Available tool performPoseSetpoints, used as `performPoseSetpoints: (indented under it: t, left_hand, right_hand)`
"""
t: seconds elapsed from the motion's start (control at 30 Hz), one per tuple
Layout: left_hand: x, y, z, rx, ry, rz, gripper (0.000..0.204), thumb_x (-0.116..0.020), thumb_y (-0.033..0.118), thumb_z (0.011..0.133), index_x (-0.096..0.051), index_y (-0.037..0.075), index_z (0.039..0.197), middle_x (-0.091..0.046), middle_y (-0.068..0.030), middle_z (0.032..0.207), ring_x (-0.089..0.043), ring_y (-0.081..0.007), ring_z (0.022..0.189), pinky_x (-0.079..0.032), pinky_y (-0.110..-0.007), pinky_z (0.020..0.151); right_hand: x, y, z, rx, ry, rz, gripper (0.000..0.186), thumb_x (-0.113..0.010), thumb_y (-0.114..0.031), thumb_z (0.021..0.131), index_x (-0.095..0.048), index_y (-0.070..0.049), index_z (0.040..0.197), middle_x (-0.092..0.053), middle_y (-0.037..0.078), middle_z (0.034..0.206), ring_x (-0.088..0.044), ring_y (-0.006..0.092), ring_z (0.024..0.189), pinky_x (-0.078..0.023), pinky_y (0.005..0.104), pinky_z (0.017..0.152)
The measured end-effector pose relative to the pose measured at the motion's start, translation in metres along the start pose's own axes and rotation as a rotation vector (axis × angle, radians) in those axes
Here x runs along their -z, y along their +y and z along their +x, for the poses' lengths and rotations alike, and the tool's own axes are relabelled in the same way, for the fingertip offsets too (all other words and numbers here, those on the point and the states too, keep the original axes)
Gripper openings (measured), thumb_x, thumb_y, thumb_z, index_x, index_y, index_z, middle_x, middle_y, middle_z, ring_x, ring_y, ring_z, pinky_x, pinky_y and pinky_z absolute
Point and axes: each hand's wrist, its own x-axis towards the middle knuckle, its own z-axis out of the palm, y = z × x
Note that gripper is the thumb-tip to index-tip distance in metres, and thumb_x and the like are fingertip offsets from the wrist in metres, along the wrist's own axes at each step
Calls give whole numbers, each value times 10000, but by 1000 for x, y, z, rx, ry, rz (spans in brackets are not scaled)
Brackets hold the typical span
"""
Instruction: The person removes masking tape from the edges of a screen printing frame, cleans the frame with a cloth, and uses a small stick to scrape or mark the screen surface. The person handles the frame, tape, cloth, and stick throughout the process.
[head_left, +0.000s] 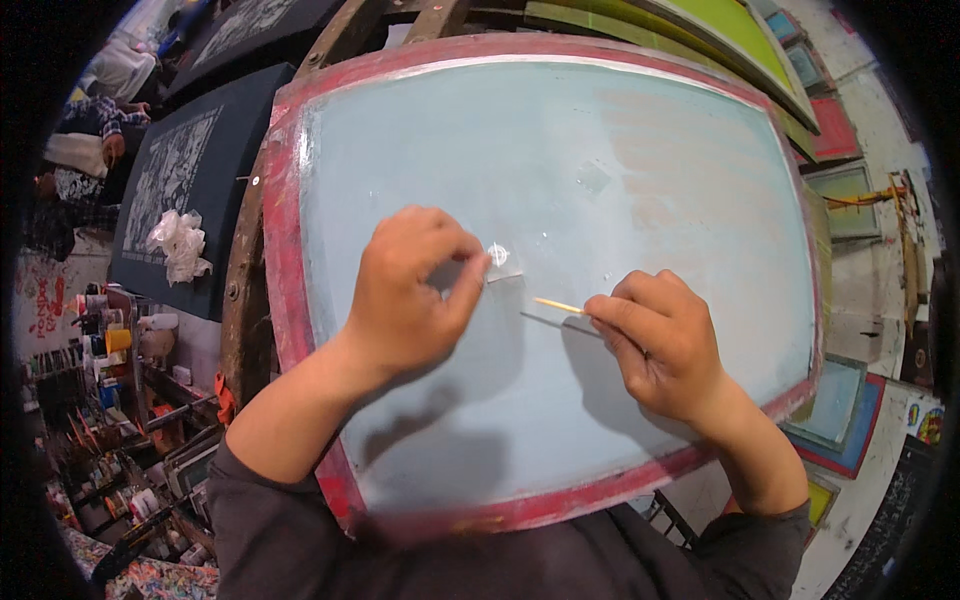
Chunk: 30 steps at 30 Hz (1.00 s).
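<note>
A large screen-printing frame (290, 300) with a worn red border lies before me, its mesh (440, 150) pale blue. My left hand (415, 285) is over the mesh left of centre, thumb and forefinger pinched at the edge of a small clear piece of tape (507, 270). Beside those fingertips shows a small white circular mark (499, 254). Between the fingers of my right hand (660, 340) is a thin wooden stick (560, 305), pointing left toward the tape and apart from it. A faint square patch (593, 178) shows farther up the mesh.
Dark printed panels (200, 160) stand at the left, one with a crumpled white wad (180, 246) on it. More frames (740, 40) lie behind and along the right. Shelves of containers (120, 340) fill the lower left. Another person's hand (113, 148) shows far left.
</note>
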Motion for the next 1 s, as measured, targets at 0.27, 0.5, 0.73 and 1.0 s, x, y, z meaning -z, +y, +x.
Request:
performPoseSetpoints:
  t: [0.27, 0.5, 0.73, 1.0]
  left_hand:
    - [12, -4, 2, -80, -142, -107, 166, -726, 156, 664, -656, 72, 789, -592, -69, 744, -541, -239, 725, -432, -331, 668]
    - [0, -4, -6, -150, -153, 70, 184, -719, 127, 665, -666, 64, 830, -599, -96, 793, -545, -267, 763, -427, -350, 714]
    - [-1, 0, 0, -24, -208, 40, 48, -622, 73, 742, -634, 27, 751, -596, -108, 770, -558, -278, 768, -440, -362, 698]
    - [-2, -9, 6, -29, -218, 65, 50, -610, 70, 751, -624, 25, 738, -599, -105, 771, -560, -281, 774, -446, -371, 698]
  right_hand:
    - [7, -44, -42, -211, 291, 24, 135, -628, 36, 718, -616, -25, 838, -536, 75, 667, -482, 209, 566, -375, 300, 527]
    - [-18, -73, -63, -401, 572, 191, 69, -593, 38, 778, -625, 24, 837, -549, 59, 668, -485, 114, 583, -382, 237, 544]
    - [-49, -78, -81, -603, 690, 343, 60, -604, 17, 815, -625, 41, 865, -531, 12, 709, -445, 67, 644, -361, 199, 587]
    - [-56, -77, -84, -596, 754, 271, 72, -607, -3, 788, -633, 30, 846, -555, 49, 673, -486, 92, 603, -386, 219, 555]
